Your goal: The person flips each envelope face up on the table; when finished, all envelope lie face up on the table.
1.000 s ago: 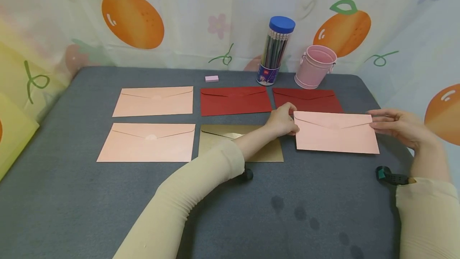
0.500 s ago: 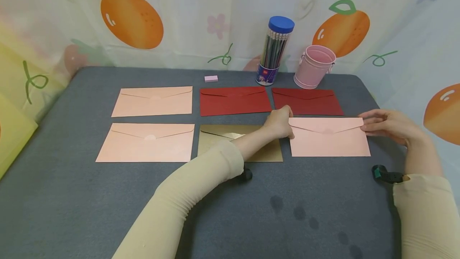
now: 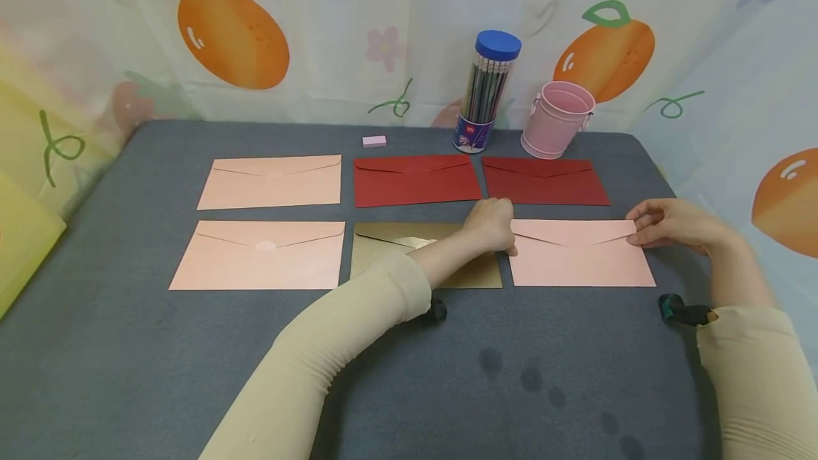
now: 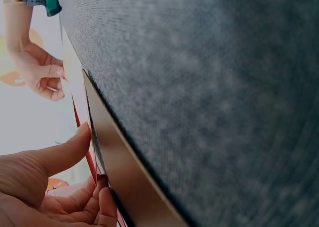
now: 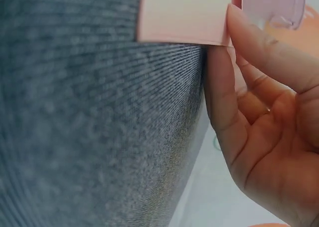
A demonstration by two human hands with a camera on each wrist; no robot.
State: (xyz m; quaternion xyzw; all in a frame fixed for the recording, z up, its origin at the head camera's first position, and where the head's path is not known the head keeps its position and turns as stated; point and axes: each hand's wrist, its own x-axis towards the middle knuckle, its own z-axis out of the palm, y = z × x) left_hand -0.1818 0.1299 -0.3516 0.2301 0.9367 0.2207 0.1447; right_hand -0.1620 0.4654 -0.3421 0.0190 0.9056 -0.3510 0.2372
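Observation:
A pale pink envelope [image 3: 578, 258] lies flap side up at the right end of the front row. My left hand [image 3: 492, 226] holds its left edge near the upper corner, reaching across the gold envelope [image 3: 456, 277]. In the left wrist view that hand's thumb [image 4: 72, 149] is at the edge, with the other fingers curled farther along. My right hand [image 3: 677, 224] pinches the upper right corner; in the right wrist view the thumb [image 5: 259, 40] is on the face and a finger is at the edge. Behind the pink envelope lies a dark red envelope [image 3: 546, 182].
Peach envelopes lie at left, one in front [image 3: 262, 265] and one behind [image 3: 271, 187]. Another red envelope [image 3: 412, 179] is in the back row. Along the rear stand a tub of pencils [image 3: 488, 91], a pink bucket [image 3: 556, 123] and a small lilac block [image 3: 374, 141].
Both hands have brought the pink envelope toward me and slightly left, lowering it onto the table beside the gold one. The dark red envelope behind it is more fully uncovered.

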